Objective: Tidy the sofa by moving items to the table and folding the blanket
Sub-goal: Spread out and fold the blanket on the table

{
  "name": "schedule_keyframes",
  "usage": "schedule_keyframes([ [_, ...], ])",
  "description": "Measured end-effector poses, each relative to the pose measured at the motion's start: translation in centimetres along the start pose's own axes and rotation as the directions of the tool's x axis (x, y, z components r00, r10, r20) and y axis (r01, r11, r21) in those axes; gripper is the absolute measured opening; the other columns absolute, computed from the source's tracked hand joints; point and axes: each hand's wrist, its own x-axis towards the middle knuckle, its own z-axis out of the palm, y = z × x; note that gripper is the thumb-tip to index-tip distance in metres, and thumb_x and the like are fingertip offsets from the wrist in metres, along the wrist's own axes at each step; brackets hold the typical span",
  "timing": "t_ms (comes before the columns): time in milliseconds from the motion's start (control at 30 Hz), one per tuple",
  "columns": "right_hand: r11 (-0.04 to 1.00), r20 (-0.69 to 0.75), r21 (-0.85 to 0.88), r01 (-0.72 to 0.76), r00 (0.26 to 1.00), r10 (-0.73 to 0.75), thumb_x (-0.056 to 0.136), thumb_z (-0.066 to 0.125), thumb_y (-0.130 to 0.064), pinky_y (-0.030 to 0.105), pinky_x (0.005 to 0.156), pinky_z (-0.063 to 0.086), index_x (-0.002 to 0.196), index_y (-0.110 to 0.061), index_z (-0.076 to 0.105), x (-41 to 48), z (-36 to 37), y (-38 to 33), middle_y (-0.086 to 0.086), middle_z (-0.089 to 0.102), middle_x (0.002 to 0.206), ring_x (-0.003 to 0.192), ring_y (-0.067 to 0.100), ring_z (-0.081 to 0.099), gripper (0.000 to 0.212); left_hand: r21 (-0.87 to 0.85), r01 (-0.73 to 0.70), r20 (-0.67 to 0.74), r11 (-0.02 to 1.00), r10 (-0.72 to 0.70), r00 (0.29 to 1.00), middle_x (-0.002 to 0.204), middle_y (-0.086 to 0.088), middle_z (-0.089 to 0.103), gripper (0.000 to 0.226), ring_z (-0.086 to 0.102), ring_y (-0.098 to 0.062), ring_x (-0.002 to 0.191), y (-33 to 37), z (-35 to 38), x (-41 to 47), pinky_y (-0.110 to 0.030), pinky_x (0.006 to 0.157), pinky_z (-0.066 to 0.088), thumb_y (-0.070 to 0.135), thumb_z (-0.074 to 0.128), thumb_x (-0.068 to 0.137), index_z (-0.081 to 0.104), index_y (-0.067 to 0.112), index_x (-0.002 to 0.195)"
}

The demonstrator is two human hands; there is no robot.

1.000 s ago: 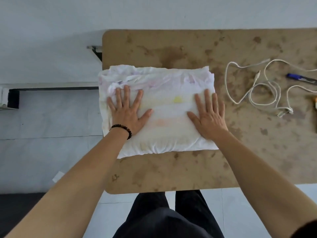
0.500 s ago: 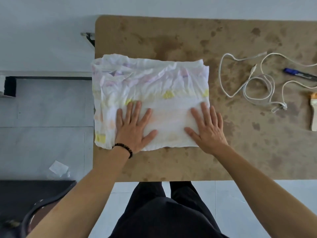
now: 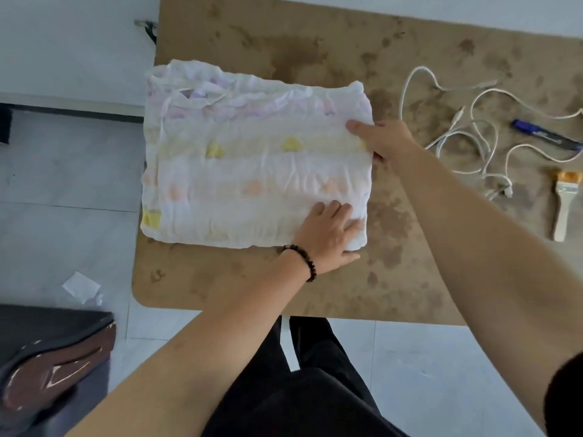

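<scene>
1. Folded blanket [image 3: 252, 159], white w/ faint yellow, orange and purple marks: lies flat on the worktop [image 3: 315, 45], centre-left of frame. Left edge hangs a bit past the worktop's left edge, over the floor [image 3: 63, 184].
2. Layers of the fold visible along the blanket's upper and left sides; top surface wrinkled.
3. Left hand [image 3: 325, 234], w/ dark bead bracelet [image 3: 303, 260] at the wrist: on the blanket's lower right corner. Fingers bent over the top of the cloth, thumb along the near edge, corner held between them.
4. Right hand [image 3: 385, 140]: at the blanket's right edge, upper part. Thumb on top of the cloth, other fingers hidden below the edge, so clamped on that edge in a pinch.
5. Both hands on the same right side of the blanket, apart from each other, right hand higher in frame than left.
6. White cable [image 3: 473, 130]: in loose loops on the worktop, right of the blanket, just beside the right hand, not touching the blanket.
7. Blue-and-black marker [image 3: 542, 134]: further right, near the frame's right edge, crossed by one cable loop.
8. Small brush [image 3: 564, 203] w/ pale handle: below the marker, right side of frame, handle pointing down.
9. Lower left of frame: dark furniture piece [image 3: 47, 357] w/ worn brown patch; exact kind cannot tell. Paper scrap [image 3: 80, 285] on the floor just above it.
10. Bottom centre: black trousers [image 3: 299, 398] of the person, standing at the worktop's near edge.
</scene>
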Motion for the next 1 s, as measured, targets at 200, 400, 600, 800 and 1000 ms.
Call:
schedule_keyframes([
  [200, 0.983, 0.084, 0.168, -0.069, 0.995, 0.055, 0.082, 0.076, -0.038, 0.025, 0.042, 0.040, 0.091, -0.008, 0.063, -2.1, -2.5, 0.1, 0.006, 0.060, 0.074, 0.047, 0.017, 0.051, 0.033, -0.399, 0.277, 0.018, 0.874, -0.294, 0.956, 0.083, -0.001, 0.062, 0.017, 0.058, -0.020, 0.071, 2.2, -2.8, -0.5, -0.031, 0.058, 0.046, 0.022, 0.063, 0.089, 0.072, 0.018, 0.101],
  [400, 0.941, -0.027, 0.333, 0.057, 0.998, -0.051, 0.080, 0.074, -0.024, 0.026, 0.055, 0.047, 0.096, -0.011, 0.065, -6.9, -5.5, -5.2, 0.003, 0.062, 0.078, 0.061, 0.015, 0.058, 0.022, -0.914, 0.367, 0.172, 0.171, -0.657, 0.734, 0.087, 0.005, 0.072, 0.015, 0.069, -0.011, 0.085, 1.6, -13.1, -4.5, -0.029, 0.079, 0.057, 0.031, 0.066, 0.090, 0.070, 0.019, 0.098],
  [600, 0.915, 0.023, 0.140, 0.377, 0.923, -0.384, 0.082, 0.071, -0.027, 0.024, 0.055, 0.050, 0.094, -0.011, 0.071, -9.6, 2.7, -14.7, 0.002, 0.068, 0.081, 0.067, 0.017, 0.061, 0.020, -0.963, 0.129, 0.271, -0.238, -0.857, 0.439, 0.102, -0.011, 0.072, 0.016, 0.069, -0.026, 0.099, -3.8, -16.6, -10.7, -0.038, 0.085, 0.058, 0.022, 0.067, 0.091, 0.065, 0.006, 0.092],
  [800, 0.885, 0.368, -0.114, 0.451, 0.847, -0.384, 0.094, 0.063, -0.038, 0.033, 0.099, 0.050, 0.138, -0.015, 0.052, -9.4, 16.0, -15.4, -0.002, 0.064, 0.116, 0.102, 0.016, 0.062, 0.051, -0.808, 0.341, 0.514, -0.480, -0.858, 0.009, 0.087, -0.002, 0.062, 0.014, 0.061, -0.021, 0.081, -11.0, -9.9, -15.7, -0.045, 0.093, 0.053, 0.030, 0.062, 0.090, 0.062, 0.017, 0.095],
  [1000, 0.813, -0.069, -0.236, 0.532, 0.825, -0.561, 0.100, 0.049, -0.032, 0.027, 0.090, 0.047, 0.133, -0.024, 0.055, -9.4, 13.7, -8.6, -0.003, 0.051, 0.133, 0.093, -0.003, 0.052, 0.034, -0.740, 0.632, 0.325, -0.232, -0.945, 0.033, 0.079, -0.001, 0.052, 0.018, 0.046, -0.016, 0.062, -13.8, -9.5, -14.6, -0.030, 0.058, 0.039, 0.024, 0.040, 0.091, 0.053, 0.014, 0.083],
])
